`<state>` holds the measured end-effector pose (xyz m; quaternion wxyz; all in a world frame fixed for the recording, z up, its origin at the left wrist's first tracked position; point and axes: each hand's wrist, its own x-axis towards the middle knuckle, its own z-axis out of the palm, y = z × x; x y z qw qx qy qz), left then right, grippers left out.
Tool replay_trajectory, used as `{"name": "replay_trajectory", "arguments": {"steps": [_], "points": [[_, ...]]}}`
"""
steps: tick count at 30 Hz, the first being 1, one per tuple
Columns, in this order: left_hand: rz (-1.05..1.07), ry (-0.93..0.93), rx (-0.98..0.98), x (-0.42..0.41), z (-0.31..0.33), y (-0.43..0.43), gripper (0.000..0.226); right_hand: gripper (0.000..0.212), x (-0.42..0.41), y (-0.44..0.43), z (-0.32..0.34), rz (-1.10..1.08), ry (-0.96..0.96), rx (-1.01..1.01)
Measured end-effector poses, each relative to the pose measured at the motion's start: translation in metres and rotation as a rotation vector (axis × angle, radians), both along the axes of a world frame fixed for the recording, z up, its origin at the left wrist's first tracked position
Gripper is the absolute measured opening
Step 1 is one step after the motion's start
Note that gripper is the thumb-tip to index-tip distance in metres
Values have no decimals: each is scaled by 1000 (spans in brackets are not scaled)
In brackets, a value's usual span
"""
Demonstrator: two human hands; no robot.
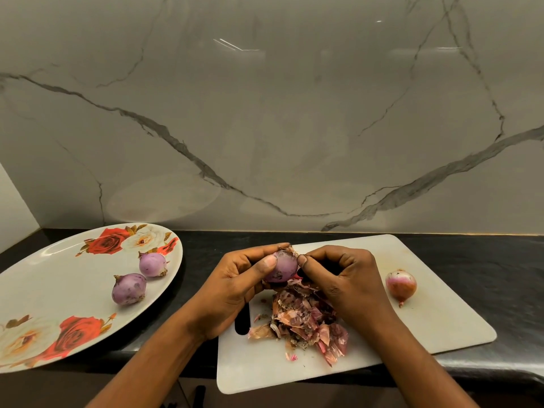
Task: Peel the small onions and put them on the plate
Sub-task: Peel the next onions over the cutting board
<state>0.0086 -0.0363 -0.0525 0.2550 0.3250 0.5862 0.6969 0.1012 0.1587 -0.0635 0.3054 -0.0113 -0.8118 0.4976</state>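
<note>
1. The left hand grips a small purple onion. Its fingers curl behind the onion and the thumb presses flat on the front. The onion is held in the air above the left part of the cutting board.
2. The right hand meets it from the other side. Thumb and forefinger pinch a scrap of dry skin at the onion's top end, and the other fingers are curled in.
3. Directly beneath both hands a heap of peelings, pink and brown, lies on the board. A few crumbs are scattered toward its near edge.
4. The board is white, with a slot handle at its left side partly hidden by the left wrist. It rests on a dark bench, and its near edge reaches past the bench front.
5. To the right of the right hand, and apart from it, an unpeeled onion in reddish-brown skin sits on the board.
6. To the left of the board lies a large plate printed with red and white roses. On its right half are two peeled onions, the nearer one and the farther one. They are close together but not touching.
7. A grey-veined marble wall rises behind the bench.
</note>
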Motion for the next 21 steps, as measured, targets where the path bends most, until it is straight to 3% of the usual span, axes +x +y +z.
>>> {"name": "replay_trajectory", "arguments": {"steps": [16,21], "points": [[-9,-110,38,-5,-1,-1,36,8,2,-1,0,-176,71,110],[55,-94,39,-6,-2,0,43,7,4,-4,-1,-86,68,138]]}}
